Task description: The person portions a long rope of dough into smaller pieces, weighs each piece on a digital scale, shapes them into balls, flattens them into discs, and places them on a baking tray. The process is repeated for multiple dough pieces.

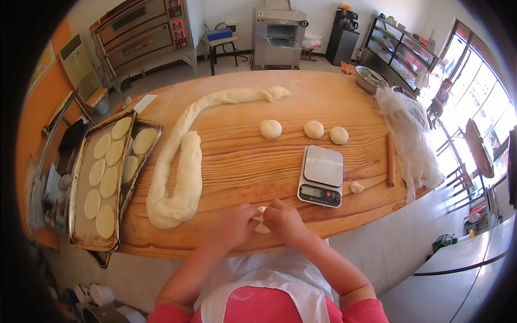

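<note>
Both my hands meet at the near edge of the wooden table, their fingers pinching a small piece of dough [262,228]. My left hand [237,224] is on its left side, slightly blurred, and my right hand [284,220] on its right; part of the dough is hidden by the fingers. Just beyond my right hand stands a digital kitchen scale [323,166] with a bare metal plate. Behind it lie a dough ball [314,129] and another dough ball [339,135], with a third dough ball [271,129] farther left. A long, thick dough rope [173,208] curves on the left.
Baking trays [72,218] with flat dough ovals overlap at the left, near a white scraper [145,104]. Right of the scale are a dough scrap [356,187], a wooden rolling pin [390,159] and crumpled plastic sheeting [414,141]. A metal bowl [367,80] sits at the far right. A person [440,101] is near the windows.
</note>
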`<control>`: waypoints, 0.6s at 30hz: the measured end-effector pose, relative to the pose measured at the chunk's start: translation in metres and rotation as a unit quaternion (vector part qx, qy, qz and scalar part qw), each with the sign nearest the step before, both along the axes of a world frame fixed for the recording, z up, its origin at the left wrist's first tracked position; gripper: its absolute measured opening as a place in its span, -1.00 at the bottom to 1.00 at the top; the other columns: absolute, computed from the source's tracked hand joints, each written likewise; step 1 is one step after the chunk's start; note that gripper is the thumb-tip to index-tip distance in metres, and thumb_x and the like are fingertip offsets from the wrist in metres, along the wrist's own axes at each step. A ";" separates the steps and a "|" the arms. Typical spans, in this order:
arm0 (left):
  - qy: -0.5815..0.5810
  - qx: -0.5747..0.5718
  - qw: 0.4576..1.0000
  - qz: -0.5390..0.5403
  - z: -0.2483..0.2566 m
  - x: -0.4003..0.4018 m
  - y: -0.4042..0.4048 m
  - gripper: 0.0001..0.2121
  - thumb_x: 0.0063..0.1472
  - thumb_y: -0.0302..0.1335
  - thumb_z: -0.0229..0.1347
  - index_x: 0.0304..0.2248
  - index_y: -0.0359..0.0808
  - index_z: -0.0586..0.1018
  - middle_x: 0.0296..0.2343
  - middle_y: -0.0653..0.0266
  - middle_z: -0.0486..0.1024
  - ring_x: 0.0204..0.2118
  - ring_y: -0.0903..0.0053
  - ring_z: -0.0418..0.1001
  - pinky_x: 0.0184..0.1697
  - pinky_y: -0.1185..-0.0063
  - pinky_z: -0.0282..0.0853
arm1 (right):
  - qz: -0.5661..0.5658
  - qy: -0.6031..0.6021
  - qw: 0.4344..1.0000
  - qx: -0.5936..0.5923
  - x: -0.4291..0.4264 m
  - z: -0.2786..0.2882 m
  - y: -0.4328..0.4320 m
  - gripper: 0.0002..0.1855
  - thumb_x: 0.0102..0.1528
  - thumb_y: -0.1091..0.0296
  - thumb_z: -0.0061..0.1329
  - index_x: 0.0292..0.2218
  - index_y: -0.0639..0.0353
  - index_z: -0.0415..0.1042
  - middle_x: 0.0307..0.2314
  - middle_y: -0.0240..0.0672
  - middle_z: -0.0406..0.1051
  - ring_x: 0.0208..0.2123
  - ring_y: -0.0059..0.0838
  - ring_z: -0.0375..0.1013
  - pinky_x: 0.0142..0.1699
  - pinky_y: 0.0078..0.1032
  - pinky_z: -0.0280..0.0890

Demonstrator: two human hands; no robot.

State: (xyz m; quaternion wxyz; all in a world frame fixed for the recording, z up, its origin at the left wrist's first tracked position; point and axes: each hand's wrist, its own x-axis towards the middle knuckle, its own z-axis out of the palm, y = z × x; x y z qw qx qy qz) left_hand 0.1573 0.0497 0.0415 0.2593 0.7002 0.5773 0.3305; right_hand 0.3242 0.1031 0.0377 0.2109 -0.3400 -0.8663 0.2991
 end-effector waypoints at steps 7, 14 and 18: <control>-0.027 0.028 0.997 0.073 0.001 0.004 -0.004 -0.86 -0.15 -0.59 0.10 -0.49 -0.38 0.48 -0.54 0.13 0.39 -0.51 0.28 0.37 -0.45 0.51 0.29 | -0.092 0.089 0.990 -0.057 0.015 0.008 -0.004 -0.83 -0.19 0.45 0.00 -0.45 0.23 0.35 -0.51 -0.19 0.32 -0.52 -0.17 0.35 -0.45 -0.38 0.24; 0.007 0.034 0.999 0.040 -0.001 0.001 -0.006 -0.84 -0.14 -0.60 0.08 -0.44 -0.35 0.51 -0.53 0.13 0.41 -0.49 0.30 0.38 -0.43 0.49 0.29 | -0.038 0.080 0.996 -0.026 0.003 -0.005 -0.006 -0.83 -0.16 0.42 0.01 -0.42 0.16 0.40 -0.61 -0.19 0.33 -0.55 -0.20 0.34 -0.45 -0.43 0.24; -0.029 -0.049 0.998 0.040 0.003 0.007 0.004 -0.86 -0.13 -0.57 0.07 -0.47 -0.33 0.51 -0.55 0.10 0.40 -0.48 0.27 0.37 -0.42 0.46 0.27 | -0.071 0.058 0.996 0.002 0.006 -0.011 0.009 -0.77 -0.14 0.40 -0.03 -0.34 0.12 0.40 -0.44 -0.16 0.35 -0.37 -0.16 0.34 -0.31 -0.34 0.25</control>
